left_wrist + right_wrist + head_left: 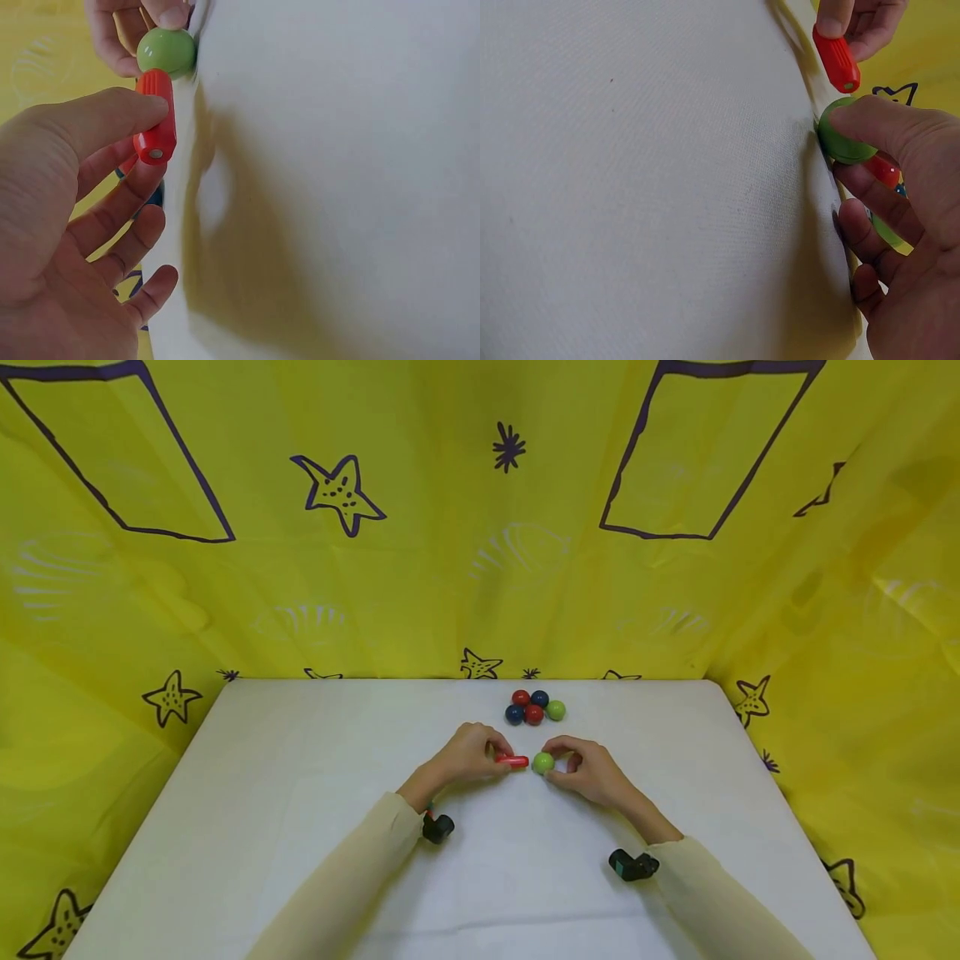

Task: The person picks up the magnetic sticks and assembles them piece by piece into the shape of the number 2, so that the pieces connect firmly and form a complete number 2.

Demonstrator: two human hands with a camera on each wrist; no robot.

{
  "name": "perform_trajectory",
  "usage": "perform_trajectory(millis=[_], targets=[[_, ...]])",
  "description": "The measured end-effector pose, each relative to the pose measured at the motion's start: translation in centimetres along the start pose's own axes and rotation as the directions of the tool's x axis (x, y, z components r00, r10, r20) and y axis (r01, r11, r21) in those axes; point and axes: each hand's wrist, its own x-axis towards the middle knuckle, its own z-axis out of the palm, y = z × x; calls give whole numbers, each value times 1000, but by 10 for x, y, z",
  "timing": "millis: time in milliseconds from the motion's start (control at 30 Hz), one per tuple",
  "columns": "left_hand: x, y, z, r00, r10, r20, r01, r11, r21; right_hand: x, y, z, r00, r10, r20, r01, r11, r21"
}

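My left hand (470, 753) pinches a short red ribbed rod (155, 124) between thumb and fingers; a small metallic disc shows at its near end in the left wrist view. The remaining fingers of that hand are loosely bent. My right hand (590, 770) grips a glossy green ball (543, 763) between thumb and fingertips, low over the white table. The rod's free end points at the ball, with a narrow gap between them in the head view. In the right wrist view the rod (835, 60) lies just beyond the green ball (844, 133).
Behind the hands, several balls sit in a tight cluster, including a red ball (534, 715), a dark blue ball (514, 714) and a second green ball (557, 710). The white table (337, 727) meets a yellow patterned curtain (420, 593) at the back and sides.
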Motion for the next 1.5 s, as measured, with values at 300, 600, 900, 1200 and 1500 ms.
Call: perform_trajectory(millis=[300,600,900,1200,1500], targets=[[6,4,7,1000,-15,-1,15,1000,-6,0,0,0,1000,-4,-4,4,1000,0],[6,5,7,999,-33,-1,33,999,-4,0,1,-1,1000,0,-3,0,1000,4],[7,6,4,999,-35,1,35,999,-22,0,0,-2,1000,-9,-3,9,1000,-4],[23,-1,-7,994,-6,-112,4,1000,-13,0,1,-5,1000,12,17,-12,1000,14],[42,-15,-15,990,-78,-115,68,994,-90,1,2,-5,999,13,39,-14,1000,26]])
